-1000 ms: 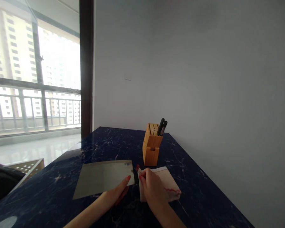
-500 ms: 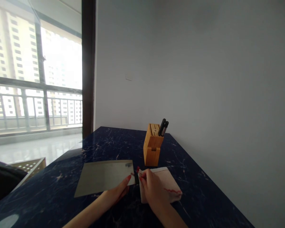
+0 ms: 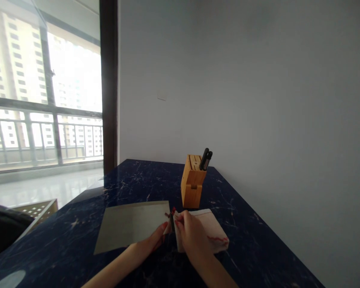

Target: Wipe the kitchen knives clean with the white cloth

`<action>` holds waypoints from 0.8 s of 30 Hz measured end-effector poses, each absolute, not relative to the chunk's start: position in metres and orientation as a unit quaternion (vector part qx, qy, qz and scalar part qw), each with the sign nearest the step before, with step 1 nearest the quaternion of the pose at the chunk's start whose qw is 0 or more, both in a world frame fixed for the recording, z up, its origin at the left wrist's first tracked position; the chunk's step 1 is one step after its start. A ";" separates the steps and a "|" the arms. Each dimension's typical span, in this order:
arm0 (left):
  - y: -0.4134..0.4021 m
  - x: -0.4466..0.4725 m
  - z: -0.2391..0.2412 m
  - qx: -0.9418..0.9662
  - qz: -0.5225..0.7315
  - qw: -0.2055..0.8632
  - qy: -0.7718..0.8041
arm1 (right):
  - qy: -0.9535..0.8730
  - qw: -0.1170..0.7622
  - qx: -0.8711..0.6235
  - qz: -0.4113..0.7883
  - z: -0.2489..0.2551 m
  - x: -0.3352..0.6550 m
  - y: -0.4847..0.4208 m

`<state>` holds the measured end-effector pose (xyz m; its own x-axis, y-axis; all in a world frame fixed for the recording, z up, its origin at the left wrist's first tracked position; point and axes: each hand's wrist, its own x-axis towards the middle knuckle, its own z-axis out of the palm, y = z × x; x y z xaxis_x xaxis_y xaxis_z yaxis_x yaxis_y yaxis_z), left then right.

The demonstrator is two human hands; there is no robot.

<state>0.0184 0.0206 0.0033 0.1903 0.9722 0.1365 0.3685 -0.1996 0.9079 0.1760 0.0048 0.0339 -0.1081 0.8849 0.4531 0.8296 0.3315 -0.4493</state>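
Low in the middle of the frame, the broad grey blade [image 3: 129, 226] lies flat on the tabletop [image 3: 132, 180]. It is probably best kept flat, with the fingertips on its face and well off the edge. The left hand [image 3: 148, 246] is open, its fingers stretched out and pressing the blade's lower right corner. The right hand [image 3: 192, 238] is pinched narrow on the left corner of the folded cloth [image 3: 213, 230], just beside the blade. A dark, handle-like part shows between the hands.
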 end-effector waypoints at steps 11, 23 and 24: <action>0.017 0.020 0.008 0.673 0.358 0.408 0.503 | -0.713 0.331 -0.617 0.039 0.036 0.190 0.006; 0.017 0.022 0.003 0.668 0.351 0.393 0.526 | -0.719 0.307 -0.622 0.043 0.036 0.196 0.008; 0.016 0.022 0.005 0.666 0.350 0.390 0.531 | -0.728 0.317 -0.606 0.051 0.036 0.193 0.006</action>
<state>0.0221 0.0161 0.0052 0.1898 0.9804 0.0523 0.4343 -0.1316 0.8911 0.1933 0.0062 0.0359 -0.0638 0.9144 0.3998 0.8494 0.2601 -0.4592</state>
